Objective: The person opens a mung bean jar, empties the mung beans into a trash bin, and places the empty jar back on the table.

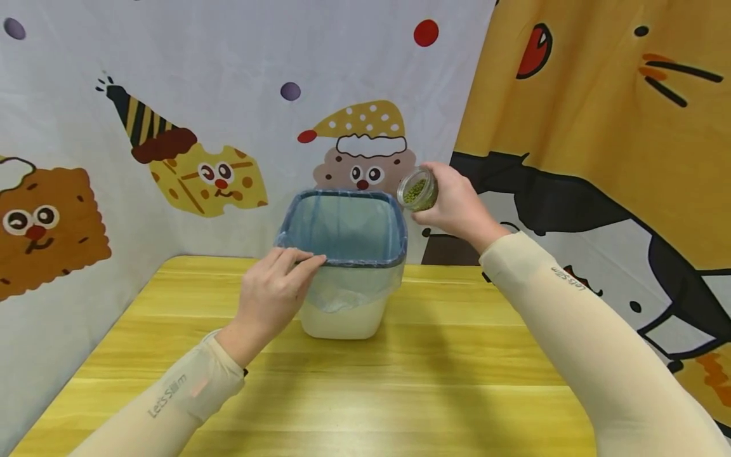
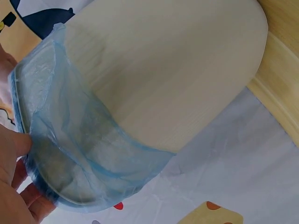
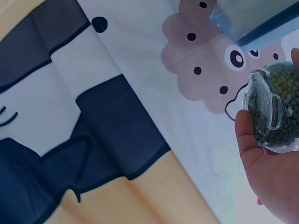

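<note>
The bin stood upright on the wooden table, its long axis vertical and its mouth upward, with a thin blue liner folded over the rim and hanging partway down the outside. To the right of the bin, just beside the far part of its right rim in the head view, was a glass jar holding small green beans. The right hand gripped the jar from the side away from the bin, so this was the nearer hand to it. The jar's long axis was tilted, its uncovered mouth turned toward the bin's side and the wearer. That lean toward the bin seemed the relation any further move would turn on; whether the mouth sat over the rim or short of it, I could not tell. At the bin's near left corner, the left hand pinched the lined rim, well apart from the jar.
</note>
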The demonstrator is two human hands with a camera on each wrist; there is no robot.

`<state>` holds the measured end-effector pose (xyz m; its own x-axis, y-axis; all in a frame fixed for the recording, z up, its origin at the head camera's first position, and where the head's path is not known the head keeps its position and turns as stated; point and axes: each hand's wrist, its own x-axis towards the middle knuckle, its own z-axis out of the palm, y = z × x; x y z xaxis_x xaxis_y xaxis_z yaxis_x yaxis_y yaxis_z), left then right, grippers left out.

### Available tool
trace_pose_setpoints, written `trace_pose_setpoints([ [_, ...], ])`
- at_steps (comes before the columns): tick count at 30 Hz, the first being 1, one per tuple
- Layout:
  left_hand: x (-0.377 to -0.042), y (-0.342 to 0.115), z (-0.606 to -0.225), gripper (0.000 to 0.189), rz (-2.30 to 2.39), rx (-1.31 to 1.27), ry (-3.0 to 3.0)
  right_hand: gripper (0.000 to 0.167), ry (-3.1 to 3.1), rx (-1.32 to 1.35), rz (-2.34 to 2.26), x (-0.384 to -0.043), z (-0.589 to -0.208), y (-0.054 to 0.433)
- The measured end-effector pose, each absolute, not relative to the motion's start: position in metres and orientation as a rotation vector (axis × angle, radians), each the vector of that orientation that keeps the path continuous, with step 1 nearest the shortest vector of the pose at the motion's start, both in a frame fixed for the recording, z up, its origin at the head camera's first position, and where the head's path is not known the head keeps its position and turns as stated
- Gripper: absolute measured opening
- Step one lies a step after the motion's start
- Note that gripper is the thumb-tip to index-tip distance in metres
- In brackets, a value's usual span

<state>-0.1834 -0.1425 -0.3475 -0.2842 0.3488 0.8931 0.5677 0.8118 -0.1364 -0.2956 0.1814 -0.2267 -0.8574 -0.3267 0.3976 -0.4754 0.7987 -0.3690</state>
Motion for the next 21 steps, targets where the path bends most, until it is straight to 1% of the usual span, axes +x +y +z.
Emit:
trace_pose_setpoints([
  [8,-0.183,-0.143,-0.348,0.019,-0.249,-0.694,-1.903,0.097,-2.732,0.680,0.500,-0.296,-0.221,0.169],
  [15,-0.184,-0.143,-0.347,0.019,-0.258,-0.695,-1.898,0.095,-2.739,0.728,0.359,-0.292,-0.218,0.161],
  [21,-0.184,-0.143,-0.348,0.019,-0.266,-0.694,-1.892,0.099,-2.754,0.740,0.292,-0.287,-0.217,0.160],
])
